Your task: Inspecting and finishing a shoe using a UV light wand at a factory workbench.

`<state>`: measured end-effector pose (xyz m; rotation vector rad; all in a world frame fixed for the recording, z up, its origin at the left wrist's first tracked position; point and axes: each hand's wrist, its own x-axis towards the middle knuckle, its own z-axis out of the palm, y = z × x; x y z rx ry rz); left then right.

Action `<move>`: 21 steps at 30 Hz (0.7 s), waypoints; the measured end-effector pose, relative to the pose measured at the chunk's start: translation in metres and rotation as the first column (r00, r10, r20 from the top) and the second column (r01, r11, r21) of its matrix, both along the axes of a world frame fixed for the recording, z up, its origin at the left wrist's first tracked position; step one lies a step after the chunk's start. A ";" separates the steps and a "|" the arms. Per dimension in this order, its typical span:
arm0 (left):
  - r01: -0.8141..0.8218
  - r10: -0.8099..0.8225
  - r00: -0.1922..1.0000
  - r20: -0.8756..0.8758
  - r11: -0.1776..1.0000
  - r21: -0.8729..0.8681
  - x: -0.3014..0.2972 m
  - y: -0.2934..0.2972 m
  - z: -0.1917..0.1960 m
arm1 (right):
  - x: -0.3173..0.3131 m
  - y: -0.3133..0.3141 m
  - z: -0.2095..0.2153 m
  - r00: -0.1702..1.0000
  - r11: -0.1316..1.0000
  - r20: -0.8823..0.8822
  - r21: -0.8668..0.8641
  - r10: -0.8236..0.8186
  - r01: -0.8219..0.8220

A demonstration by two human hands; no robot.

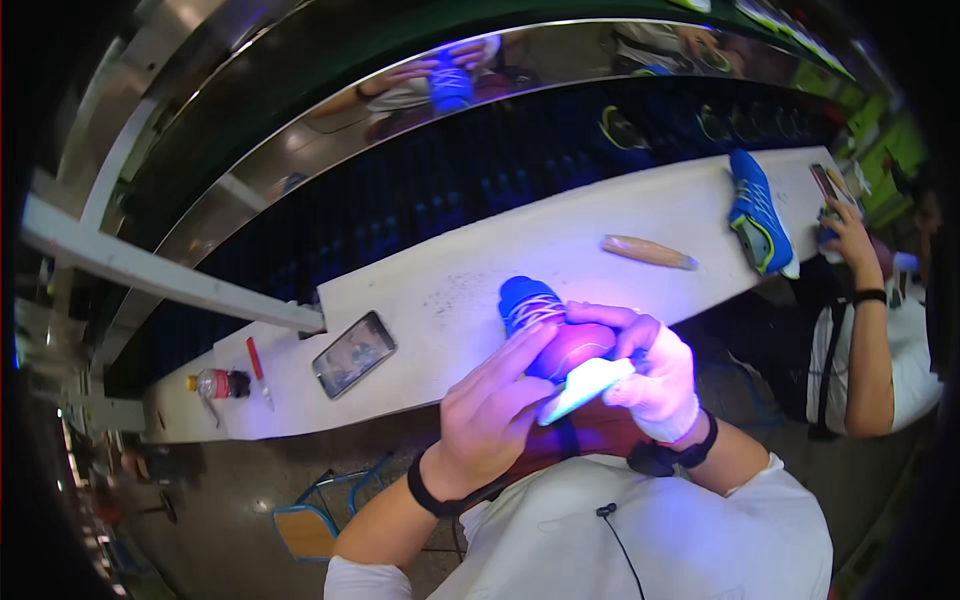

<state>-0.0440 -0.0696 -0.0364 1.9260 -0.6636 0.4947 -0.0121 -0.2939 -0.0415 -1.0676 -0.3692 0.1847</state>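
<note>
A blue shoe (525, 305) with pale laces is held over the bench in front of me, its toe pointing away. My left hand (495, 405) is closed along its left side, fingers laid against the upper. My right hand (655, 375), in a white glove, pinches a bright white piece (590, 385), cloth or paper, against the near end of the shoe. A rounded reddish part (580, 347) of the shoe shows between my hands. Violet-blue light falls on both hands. The shoe's underside is hidden.
The white bench (440, 290) bears a phone (353, 353), a red-handled tool (257, 368), a small bottle (218, 383), a tan tapered piece (650, 250) and another blue shoe (757, 215). A co-worker's arm (870, 340) reaches in from the right. A dark conveyor (450, 190) runs behind.
</note>
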 end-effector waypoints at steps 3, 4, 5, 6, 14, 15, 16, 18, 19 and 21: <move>0.002 -0.032 0.980 -0.196 0.989 -0.147 -0.021 -0.003 0.007 | -0.011 0.004 -0.004 0.998 0.998 0.024 -0.003 -0.062 0.062; 0.014 -0.076 0.965 -0.252 0.971 -0.238 -0.029 -0.006 0.004 | -0.013 0.005 -0.006 0.998 0.998 0.017 0.000 -0.062 0.062; 0.012 -0.075 0.963 -0.259 0.971 -0.237 -0.033 -0.011 -0.002 | -0.014 0.006 -0.007 0.993 0.996 0.098 -0.041 -0.073 0.078; -0.018 -0.063 0.971 -0.231 0.943 -0.333 -0.036 -0.018 -0.011 | -0.016 0.008 -0.009 0.981 0.992 0.177 -0.081 -0.080 0.095; -0.062 -0.023 0.980 -0.198 0.909 -0.412 -0.047 -0.029 -0.025 | -0.024 0.007 -0.011 0.962 0.983 0.269 -0.156 -0.051 0.095; -0.060 -0.028 0.978 -0.206 0.911 -0.407 -0.048 -0.029 -0.027 | -0.024 0.007 -0.012 0.960 0.983 0.277 -0.156 -0.046 0.093; -0.067 -0.029 0.977 -0.213 0.899 -0.432 -0.049 -0.028 -0.028 | -0.024 0.007 -0.013 0.961 0.984 0.269 -0.150 -0.057 0.100; -0.069 -0.039 0.973 -0.227 0.891 -0.449 -0.052 -0.028 -0.031 | -0.022 0.005 -0.017 0.941 0.977 0.338 -0.190 -0.026 0.096; -0.111 -0.028 0.967 -0.253 0.847 -0.519 -0.056 -0.028 -0.032 | -0.019 0.003 -0.013 0.943 0.979 0.330 -0.177 -0.035 0.098; -0.159 -0.010 0.958 -0.286 0.811 -0.562 -0.060 -0.025 -0.022 | -0.017 -0.005 0.003 0.911 0.883 0.396 -0.461 0.114 0.090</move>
